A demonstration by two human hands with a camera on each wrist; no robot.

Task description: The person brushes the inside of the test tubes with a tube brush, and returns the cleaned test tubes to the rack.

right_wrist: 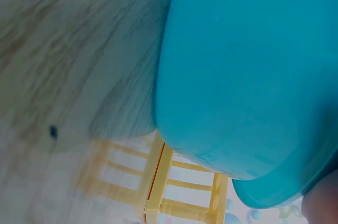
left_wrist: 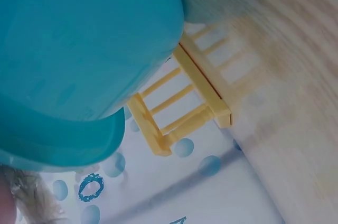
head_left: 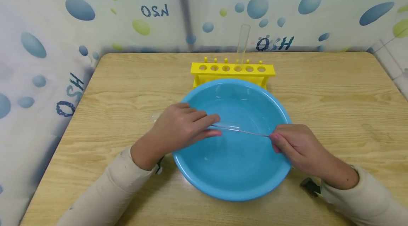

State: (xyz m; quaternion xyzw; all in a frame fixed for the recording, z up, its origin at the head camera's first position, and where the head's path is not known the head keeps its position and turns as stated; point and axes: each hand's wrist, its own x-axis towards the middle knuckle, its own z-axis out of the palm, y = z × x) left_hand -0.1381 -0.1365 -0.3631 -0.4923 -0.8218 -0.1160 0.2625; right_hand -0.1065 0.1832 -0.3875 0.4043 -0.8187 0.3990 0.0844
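The left grip (head_left: 178,125) is curled around a transparent, shiny tube (head_left: 230,126) above the blue basin (head_left: 232,197); the right grip (head_left: 296,144) pinches a thin, twisted wire (head_left: 254,133) entering the tube's end.

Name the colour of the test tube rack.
The test tube rack is bright yellow, seen best in the head view.

Basin (head_left: 236,178) and rack (head_left: 232,73) on table (head_left: 334,95)

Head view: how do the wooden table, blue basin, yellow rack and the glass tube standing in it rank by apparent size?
Largest to smallest, by visible area:
1. Wooden table
2. Blue basin
3. Yellow rack, partly hidden
4. Glass tube
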